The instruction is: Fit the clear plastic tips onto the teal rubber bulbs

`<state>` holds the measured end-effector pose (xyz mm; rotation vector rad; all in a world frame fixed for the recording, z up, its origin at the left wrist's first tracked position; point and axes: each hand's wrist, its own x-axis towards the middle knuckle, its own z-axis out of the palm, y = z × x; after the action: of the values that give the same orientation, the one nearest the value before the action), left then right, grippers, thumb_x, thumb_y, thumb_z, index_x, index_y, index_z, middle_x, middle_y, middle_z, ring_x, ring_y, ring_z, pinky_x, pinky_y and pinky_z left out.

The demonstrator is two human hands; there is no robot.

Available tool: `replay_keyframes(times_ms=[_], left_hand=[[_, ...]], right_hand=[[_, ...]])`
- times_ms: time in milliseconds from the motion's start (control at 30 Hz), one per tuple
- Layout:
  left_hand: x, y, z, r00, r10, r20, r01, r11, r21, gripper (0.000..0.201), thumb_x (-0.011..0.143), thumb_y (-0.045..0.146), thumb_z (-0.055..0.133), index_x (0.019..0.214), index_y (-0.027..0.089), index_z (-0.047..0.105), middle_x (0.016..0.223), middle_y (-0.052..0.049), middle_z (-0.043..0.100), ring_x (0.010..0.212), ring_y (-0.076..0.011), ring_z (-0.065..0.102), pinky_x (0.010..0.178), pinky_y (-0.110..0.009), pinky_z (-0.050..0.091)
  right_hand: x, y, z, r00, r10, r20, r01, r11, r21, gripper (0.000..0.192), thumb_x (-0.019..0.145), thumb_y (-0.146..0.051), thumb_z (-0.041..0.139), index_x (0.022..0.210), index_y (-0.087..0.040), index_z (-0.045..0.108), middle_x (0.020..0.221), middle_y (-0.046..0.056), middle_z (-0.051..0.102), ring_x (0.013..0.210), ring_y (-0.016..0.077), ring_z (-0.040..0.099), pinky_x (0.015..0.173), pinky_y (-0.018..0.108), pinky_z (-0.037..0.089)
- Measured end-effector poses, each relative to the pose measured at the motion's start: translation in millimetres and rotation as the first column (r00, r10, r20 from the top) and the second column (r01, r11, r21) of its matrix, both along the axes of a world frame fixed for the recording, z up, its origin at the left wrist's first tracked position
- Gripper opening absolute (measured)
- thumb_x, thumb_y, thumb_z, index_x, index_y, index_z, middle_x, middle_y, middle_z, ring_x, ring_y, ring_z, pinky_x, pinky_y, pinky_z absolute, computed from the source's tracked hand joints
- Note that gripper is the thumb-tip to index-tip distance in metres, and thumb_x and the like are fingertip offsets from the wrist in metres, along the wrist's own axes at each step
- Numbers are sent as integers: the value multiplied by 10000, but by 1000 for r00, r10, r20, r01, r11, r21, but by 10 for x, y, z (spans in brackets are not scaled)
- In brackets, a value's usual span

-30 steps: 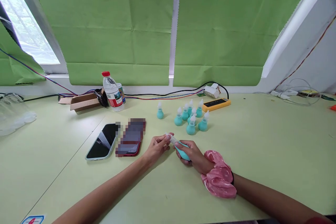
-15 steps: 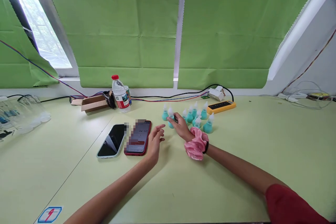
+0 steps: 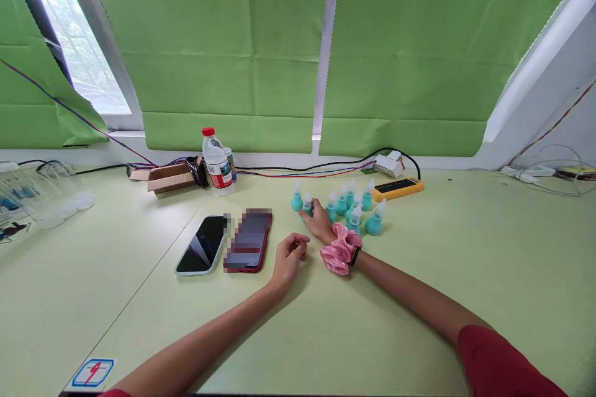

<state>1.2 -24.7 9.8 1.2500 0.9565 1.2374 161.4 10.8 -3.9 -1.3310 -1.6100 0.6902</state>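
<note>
My right hand [image 3: 320, 223], with a pink scrunchie [image 3: 339, 250] on its wrist, is closed around a small teal squeeze bulb [image 3: 307, 205] with a clear pointed nozzle. The bulb is upright at table level, partly covered by the fingers. Just left of it stands a similar teal bulb [image 3: 297, 200]. Several more teal bulbs [image 3: 374, 223] cluster to the right of and behind my right hand. Lower and to the left, my left hand [image 3: 287, 259] has its fingers curled in, with nothing visible in them. It is beside a red-cased phone [image 3: 249, 242].
A second phone [image 3: 203, 245] lies further left. Behind are a red-capped bottle [image 3: 218, 164], a small open cardboard box [image 3: 171, 178] and cables. A yellow power strip [image 3: 398, 189] lies behind the bulbs. Clear plastic containers [image 3: 51, 195] are at the far left.
My left hand has moved right, away from the red-cased phone, and its fingers have curled in. My right hand has closed further around the bulb, which now sits slightly lower. The view has shifted slightly.
</note>
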Motion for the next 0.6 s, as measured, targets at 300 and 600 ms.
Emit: replay_keyframes(times_ms=[300,600], left_hand=[[22,2,-2,999,-30,-39,31,999,27,89,600,161,463,657,146,531,603,11,469,523,-88,412,499,-201,334],[-85,-380,116,993,-14,-115,44,964,263,76,649,199,590,723,181,598,762,-78,555,784,-196,503,698,-315,410]], right_hand=[[-451,184,161,995,-96,20,91,980,176,557,691,-290,491,1200,-159,308,1241,121,385,1176,250,315,924,421,324],[152,-514,189,933,-185,309,-83,723,685,405,716,-176,505,1086,-241,354,1143,87,413,1116,262,353,905,492,306]])
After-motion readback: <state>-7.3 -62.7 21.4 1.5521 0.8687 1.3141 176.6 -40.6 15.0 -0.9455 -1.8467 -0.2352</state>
